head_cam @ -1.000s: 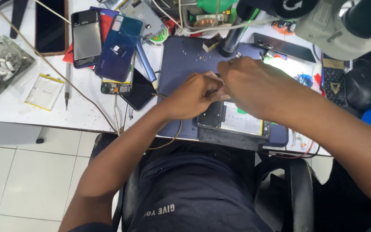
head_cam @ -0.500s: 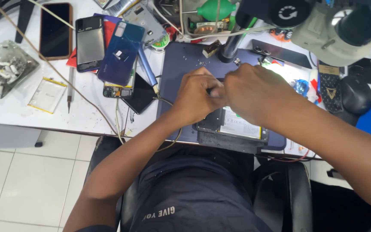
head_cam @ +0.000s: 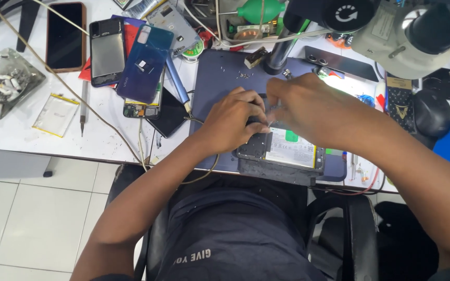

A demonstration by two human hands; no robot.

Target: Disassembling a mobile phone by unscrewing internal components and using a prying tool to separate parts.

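The left hand (head_cam: 233, 122) lies curled on the top end of the opened phone (head_cam: 282, 151), fingers bent down onto it; the right hand (head_cam: 313, 106) meets it from the other side, fingertips drawn together over the same spot, though whether they pinch anything cannot be told; the phone lies back-off on a dark blue work mat (head_cam: 220, 78), its white battery showing, near the table's front edge; a microscope (head_cam: 391, 26) hangs above the mat's far right; left of the mat lie a blue back cover (head_cam: 144, 65), a black phone (head_cam: 107, 51), another dark phone (head_cam: 64, 35) and a loose battery (head_cam: 55, 114); a glass ashtray (head_cam: 6, 78) sits at the far left
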